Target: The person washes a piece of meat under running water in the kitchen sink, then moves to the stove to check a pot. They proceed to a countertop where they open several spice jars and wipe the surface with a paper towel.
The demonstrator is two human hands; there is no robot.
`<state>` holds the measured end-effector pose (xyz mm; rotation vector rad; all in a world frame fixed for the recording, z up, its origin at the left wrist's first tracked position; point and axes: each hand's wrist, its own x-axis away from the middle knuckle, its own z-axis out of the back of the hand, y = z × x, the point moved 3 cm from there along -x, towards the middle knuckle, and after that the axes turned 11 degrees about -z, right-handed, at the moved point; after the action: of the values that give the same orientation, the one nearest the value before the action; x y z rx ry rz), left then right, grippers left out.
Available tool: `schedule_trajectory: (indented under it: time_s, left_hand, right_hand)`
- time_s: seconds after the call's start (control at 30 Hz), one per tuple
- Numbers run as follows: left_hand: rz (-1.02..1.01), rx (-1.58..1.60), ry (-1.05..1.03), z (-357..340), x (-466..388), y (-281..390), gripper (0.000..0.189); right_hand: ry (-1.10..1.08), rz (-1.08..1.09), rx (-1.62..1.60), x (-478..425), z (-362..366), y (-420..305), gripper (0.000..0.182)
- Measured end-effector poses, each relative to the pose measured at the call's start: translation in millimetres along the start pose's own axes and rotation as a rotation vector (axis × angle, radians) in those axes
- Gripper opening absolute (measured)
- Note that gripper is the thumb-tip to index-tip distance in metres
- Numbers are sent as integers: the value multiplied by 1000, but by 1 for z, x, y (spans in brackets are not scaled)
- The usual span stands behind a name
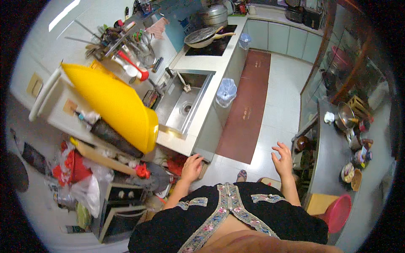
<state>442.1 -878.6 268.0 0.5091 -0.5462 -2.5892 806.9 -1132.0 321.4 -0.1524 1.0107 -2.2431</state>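
Note:
My left hand hangs beside the near corner of the white sink counter, its fingers loosely bent and nothing in them. Whether the fingertips touch the cabinet edge I cannot tell. My right hand is raised over the pale tiled floor with its fingers apart, also holding nothing. Just right of it stands a grey-topped side counter with shelves below. A stainless steel sink lies ahead to the left, with a white-handled brush in it.
A brown floor mat runs along the cabinets. Bags hang on the cabinet front, one a clear plastic bag. A lidded pan sits on the black cooktop. Large yellow plasticware leans left, above an oven. A pink basin is right.

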Motion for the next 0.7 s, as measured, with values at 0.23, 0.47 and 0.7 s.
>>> schedule_trajectory:
  time_s: [0.23, 0.47, 0.7]
  left_hand:
    - [192, -132, 115, 11, -115, -50, 64]
    - [181, -64, 99, -33, -302, -87, 82]
    - [-4, -76, 31, -66, -571, -110, 88]
  right_hand:
    - [-68, 264, -83, -191, -39, -83, 25]
    - [-157, 283, -52, -346, -75, -59, 26]
    - [-30, -173, -8, -476, -30, 65, 30]
